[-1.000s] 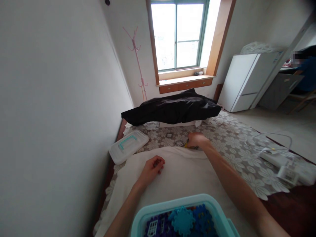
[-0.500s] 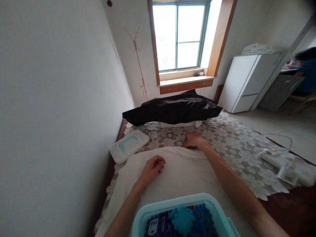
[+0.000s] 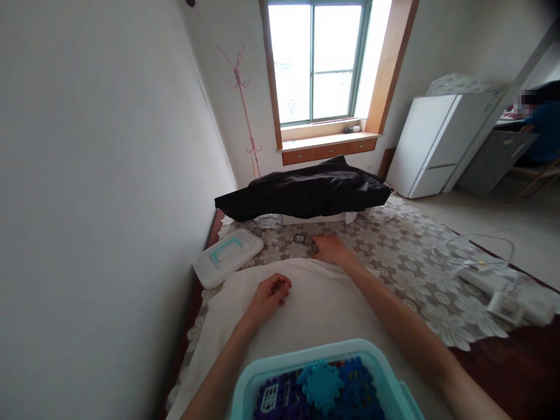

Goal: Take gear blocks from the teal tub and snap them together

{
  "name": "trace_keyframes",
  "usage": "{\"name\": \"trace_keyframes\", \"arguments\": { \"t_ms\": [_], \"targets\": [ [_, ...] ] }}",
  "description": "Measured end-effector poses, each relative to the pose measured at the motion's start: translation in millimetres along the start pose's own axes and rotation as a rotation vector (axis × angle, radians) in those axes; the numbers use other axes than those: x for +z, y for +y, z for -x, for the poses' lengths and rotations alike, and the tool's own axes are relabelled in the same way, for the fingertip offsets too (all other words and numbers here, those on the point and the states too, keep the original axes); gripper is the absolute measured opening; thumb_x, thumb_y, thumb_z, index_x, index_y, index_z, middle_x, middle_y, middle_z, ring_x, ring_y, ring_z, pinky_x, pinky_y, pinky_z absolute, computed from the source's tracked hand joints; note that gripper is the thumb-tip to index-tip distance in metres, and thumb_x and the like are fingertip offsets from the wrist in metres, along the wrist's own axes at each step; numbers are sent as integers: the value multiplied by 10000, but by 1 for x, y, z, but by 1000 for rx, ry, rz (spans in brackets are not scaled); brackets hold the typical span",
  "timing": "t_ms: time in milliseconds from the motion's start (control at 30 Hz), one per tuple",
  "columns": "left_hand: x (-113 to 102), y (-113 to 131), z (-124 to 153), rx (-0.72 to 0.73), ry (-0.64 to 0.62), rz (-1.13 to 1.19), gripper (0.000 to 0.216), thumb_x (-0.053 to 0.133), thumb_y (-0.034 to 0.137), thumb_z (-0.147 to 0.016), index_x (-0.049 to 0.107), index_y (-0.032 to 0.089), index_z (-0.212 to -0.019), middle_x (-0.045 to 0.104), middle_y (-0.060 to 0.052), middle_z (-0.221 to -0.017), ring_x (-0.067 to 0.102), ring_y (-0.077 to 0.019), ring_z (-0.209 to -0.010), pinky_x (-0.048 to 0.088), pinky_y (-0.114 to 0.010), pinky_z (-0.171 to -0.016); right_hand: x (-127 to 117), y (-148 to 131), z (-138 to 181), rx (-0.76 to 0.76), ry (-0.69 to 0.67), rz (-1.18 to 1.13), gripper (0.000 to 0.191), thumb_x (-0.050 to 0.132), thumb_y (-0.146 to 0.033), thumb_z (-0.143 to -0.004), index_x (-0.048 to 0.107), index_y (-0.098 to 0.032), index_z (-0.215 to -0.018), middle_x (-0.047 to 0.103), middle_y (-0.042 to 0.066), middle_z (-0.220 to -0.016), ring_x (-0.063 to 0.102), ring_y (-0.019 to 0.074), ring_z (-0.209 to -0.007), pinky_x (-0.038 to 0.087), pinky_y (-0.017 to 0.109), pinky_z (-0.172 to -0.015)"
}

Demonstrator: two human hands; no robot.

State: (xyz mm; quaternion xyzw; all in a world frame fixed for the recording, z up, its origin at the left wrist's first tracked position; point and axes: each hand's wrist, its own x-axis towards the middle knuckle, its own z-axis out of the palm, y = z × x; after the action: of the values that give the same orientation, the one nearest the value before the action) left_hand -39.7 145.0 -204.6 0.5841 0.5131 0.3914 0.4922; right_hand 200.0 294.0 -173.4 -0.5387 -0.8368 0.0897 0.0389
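Observation:
My right hand (image 3: 331, 249) reaches over the flowered cloth, fingers closed at a small dark openwork piece (image 3: 314, 248) with pale markings. Just left of it lies a similar small piece (image 3: 301, 238). Over the white cloth (image 3: 306, 303) my left hand (image 3: 270, 296) is curled, thumb against fingers; whatever it may hold is hidden. Close to me stands a light-blue tub (image 3: 315, 353) filled with purple and blue toothed plastic pieces, a turquoise gear-shaped piece (image 3: 322, 385) on top. A clear lid (image 3: 227, 256) with turquoise marks lies to the left.
A black sheet (image 3: 306, 189) covers something pale beyond my hands. The flowered cloth (image 3: 406, 280) spreads right, towards a white device (image 3: 485, 280) with a cable. A wall (image 3: 109, 204) rises on the left. Farther off are a pink coat stand (image 3: 245, 105), a fridge (image 3: 422, 146) and a seated person (image 3: 542, 131).
My right hand has slid left across the flowered cloth, onto the dark piece that lay beside it. My left hand stays curled in the same place.

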Motion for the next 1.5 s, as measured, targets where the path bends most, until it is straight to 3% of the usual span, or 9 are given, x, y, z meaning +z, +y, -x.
{"name": "trace_keyframes", "arguments": {
  "t_ms": [133,300,733,967,1133,1267,1500],
  "targets": [
    [0,1,0,4,10,3,316,678,477,-865,689,168,-928,650,-50,-822,606,-167,-733,505,-244,-582,-5,18,-5,86,8,-19,481,754,-338,-804,682,-203,-1260,727,172,-1247,699,342,-1127,524,363,-900],
    [1,2,1,-12,11,16,310,702,472,-840,693,173,-922,660,-56,-835,612,-175,-741,502,-250,-579,-11,39,-7,176,11,-25,584,784,-409,-804,651,-182,-1325,715,186,-1281,690,361,-1155,534,373,-900],
    [1,7,3,0,2,-27,295,666,454,-870,697,167,-932,647,-47,-812,598,-171,-734,508,-259,-598,-6,41,-17,238,18,-120,576,866,-354,-697,716,-191,-1229,746,171,-1198,698,357,-1133,529,370,-918],
    [1,6,2,-7,10,-14,322,685,482,-857,698,167,-926,644,-52,-816,597,-171,-732,496,-243,-577,-10,61,-21,177,33,-363,468,817,-363,-771,716,-200,-1198,755,70,-1203,702,248,-1111,531,271,-903],
    [1,6,2,-24,14,-6,325,698,484,-847,705,171,-930,659,-57,-831,606,-173,-744,498,-244,-588,-6,60,-20,194,70,-720,335,794,-313,-774,729,-176,-1073,777,74,-1094,713,251,-1043,555,279,-855],
    [1,7,2,-15,10,-1,330,704,488,-840,703,169,-923,662,-60,-832,609,-176,-742,496,-247,-583,-5,53,-16,204,69,-918,295,760,-301,-819,728,-192,-1091,769,82,-1167,704,244,-1101,562,276,-898],
    [1,5,1,-14,14,-22,328,682,484,-866,702,164,-931,652,-58,-805,597,-171,-720,506,-250,-583,-4,48,-19,147,51,-1084,344,636,-456,-957,698,-202,-1179,731,84,-1297,670,225,-1201,556,290,-972]
  ]
}}
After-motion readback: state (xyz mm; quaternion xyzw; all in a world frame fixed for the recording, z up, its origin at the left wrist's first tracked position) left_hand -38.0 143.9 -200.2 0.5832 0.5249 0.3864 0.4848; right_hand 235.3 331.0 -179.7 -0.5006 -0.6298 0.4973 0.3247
